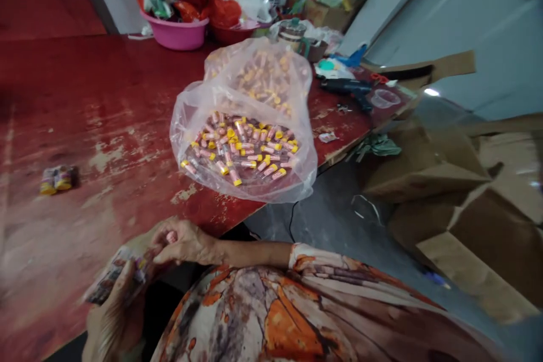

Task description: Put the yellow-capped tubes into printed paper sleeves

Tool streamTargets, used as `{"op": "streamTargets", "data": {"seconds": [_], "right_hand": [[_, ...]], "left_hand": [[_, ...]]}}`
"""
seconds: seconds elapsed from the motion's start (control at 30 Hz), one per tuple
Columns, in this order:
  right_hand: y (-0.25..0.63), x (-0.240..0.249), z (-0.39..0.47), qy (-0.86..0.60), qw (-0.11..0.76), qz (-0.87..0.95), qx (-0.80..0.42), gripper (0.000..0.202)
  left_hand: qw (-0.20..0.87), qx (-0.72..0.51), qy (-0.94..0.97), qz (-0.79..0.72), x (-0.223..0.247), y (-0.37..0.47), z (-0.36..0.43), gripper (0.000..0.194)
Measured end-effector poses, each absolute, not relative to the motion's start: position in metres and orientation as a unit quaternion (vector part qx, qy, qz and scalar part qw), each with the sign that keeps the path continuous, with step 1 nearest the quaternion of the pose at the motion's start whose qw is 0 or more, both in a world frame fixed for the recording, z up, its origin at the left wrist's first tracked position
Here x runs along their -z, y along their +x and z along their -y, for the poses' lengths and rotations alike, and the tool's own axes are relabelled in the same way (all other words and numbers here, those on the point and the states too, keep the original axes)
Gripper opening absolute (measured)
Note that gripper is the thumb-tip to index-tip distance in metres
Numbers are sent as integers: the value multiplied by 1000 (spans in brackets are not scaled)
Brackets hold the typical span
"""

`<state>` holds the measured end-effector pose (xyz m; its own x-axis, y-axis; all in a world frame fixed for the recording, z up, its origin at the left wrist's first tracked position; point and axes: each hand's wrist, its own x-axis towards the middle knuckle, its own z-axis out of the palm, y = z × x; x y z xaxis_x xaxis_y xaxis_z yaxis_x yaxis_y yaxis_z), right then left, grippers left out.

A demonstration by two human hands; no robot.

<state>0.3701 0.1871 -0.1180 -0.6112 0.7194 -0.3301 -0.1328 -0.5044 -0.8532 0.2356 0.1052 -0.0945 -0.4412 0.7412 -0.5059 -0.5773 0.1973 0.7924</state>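
My left hand (pixel 112 308) is closed round a small printed plastic packet (pixel 108 283), its thumb lying across the top near the table's front edge. Close beside its upper end, my right hand (pixel 189 244) has its fingers curled together with a small pink tube (pixel 171 236) showing between them. Whether the right fingertips touch the packet I cannot tell. Ahead, an open clear plastic bag (pixel 182 116) holds many small pink tubes with yellow caps (pixel 246 150). On the left of the table lie two small yellow-ended bundles (pixel 56 179), side by side and blurred.
The worn red table (pixel 97 102) has a pink basin (pixel 180 34) of bags at the back. A glass jug (pixel 292 34), a dark glue gun (pixel 348 87) and a clear plastic lid (pixel 385 98) stand or lie on the right. Open cardboard boxes (pixel 458 226) are on the floor.
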Motion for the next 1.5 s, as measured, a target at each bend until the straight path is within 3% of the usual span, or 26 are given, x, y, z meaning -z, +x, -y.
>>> {"op": "streamTargets", "data": {"seconds": [0.17, 0.37, 0.63, 1.03, 1.23, 1.5], "right_hand": [[401, 93, -176, -304, 257, 475, -785, 40], [402, 84, -174, -192, 364, 775, -479, 32], [382, 90, -165, -103, 448, 826, -325, 28], [378, 93, -164, -127, 430, 885, -126, 36], [381, 94, -161, -99, 435, 887, -120, 42], [378, 95, -162, -96, 435, 892, -83, 31]], "left_hand": [[491, -688, 43, -533, 69, 248, -105, 42], [434, -720, -44, -540, 70, 242, -95, 33], [400, -742, -90, -530, 77, 233, -79, 49], [446, -736, -94, -501, 76, 239, -89, 55], [440, -740, -119, -495, 86, 237, -90, 56], [441, -738, -117, -498, 83, 239, -87, 62]]}}
